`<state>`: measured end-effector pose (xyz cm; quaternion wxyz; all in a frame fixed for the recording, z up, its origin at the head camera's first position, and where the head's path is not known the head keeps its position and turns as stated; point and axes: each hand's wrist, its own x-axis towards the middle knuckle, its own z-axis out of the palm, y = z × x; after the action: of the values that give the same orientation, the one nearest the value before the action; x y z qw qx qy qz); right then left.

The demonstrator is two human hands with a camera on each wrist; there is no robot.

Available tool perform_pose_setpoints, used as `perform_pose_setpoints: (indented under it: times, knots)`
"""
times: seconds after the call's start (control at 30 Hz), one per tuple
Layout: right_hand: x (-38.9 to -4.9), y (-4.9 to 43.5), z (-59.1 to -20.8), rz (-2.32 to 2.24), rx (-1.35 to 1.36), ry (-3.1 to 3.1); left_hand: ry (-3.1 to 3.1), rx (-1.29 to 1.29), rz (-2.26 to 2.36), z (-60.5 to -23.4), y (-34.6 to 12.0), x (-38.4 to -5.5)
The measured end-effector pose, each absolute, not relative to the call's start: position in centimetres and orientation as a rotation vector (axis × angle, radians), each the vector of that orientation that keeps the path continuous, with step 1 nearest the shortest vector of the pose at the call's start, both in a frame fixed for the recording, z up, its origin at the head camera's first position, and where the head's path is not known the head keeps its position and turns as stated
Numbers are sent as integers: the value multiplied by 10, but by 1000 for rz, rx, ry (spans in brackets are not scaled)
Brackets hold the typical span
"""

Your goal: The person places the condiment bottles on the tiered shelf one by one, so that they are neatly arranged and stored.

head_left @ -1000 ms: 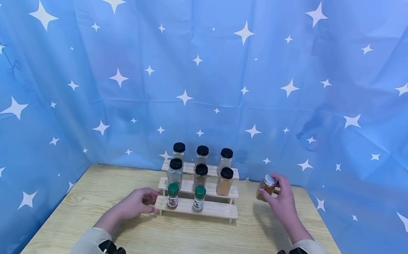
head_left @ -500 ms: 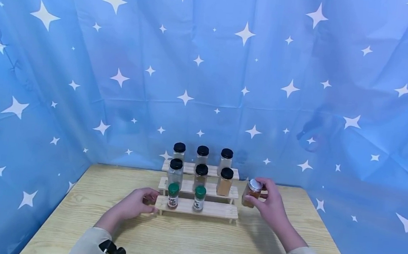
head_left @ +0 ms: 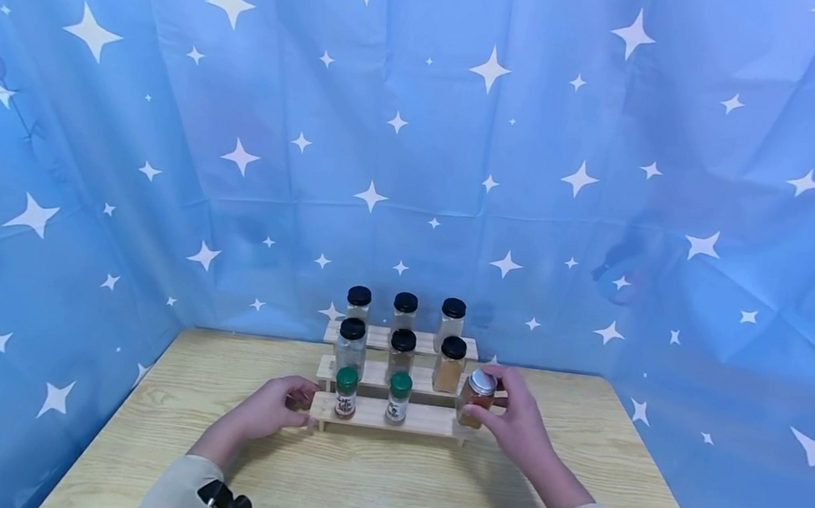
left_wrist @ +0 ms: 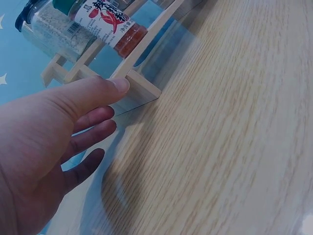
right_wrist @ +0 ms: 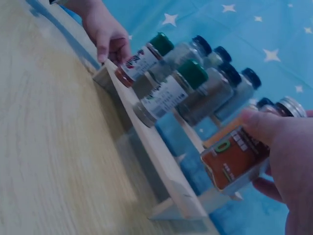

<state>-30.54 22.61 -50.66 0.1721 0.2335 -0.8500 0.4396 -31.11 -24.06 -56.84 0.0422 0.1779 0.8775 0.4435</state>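
My right hand (head_left: 517,421) grips a spice jar (head_left: 476,398) with a silver lid and orange-brown contents. In the right wrist view the tilted jar (right_wrist: 237,159) is beside the right end of the lowest shelf; contact there cannot be told. My left hand (head_left: 269,410) holds the left end of the wooden three-tier spice rack (head_left: 426,418), thumb at the front edge; its index finger is mostly hidden. Two green-capped shakers, one with red contents (head_left: 346,392) and one paler (head_left: 398,398), stand on the lowest shelf.
Black-lidded jars stand on the upper tiers, among them a tan-filled jar (head_left: 450,366) at the middle tier's right end. The rack stands on a wood-grain table (head_left: 381,486) near its back edge. A blue star-patterned curtain (head_left: 418,163) hangs behind and at both sides.
My right hand has carried the silver-lidded jar leftward and nearer to me, from the table's right side to the lowest shelf's right end. My left hand has stayed at the rack.
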Motion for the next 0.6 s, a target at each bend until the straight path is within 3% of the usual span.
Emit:
perform_pose_setpoints:
  times: [0.6]
  knots:
    - [-297,188,-515,1158,659,-2524,2693,536,1348,-564,-239,-307]
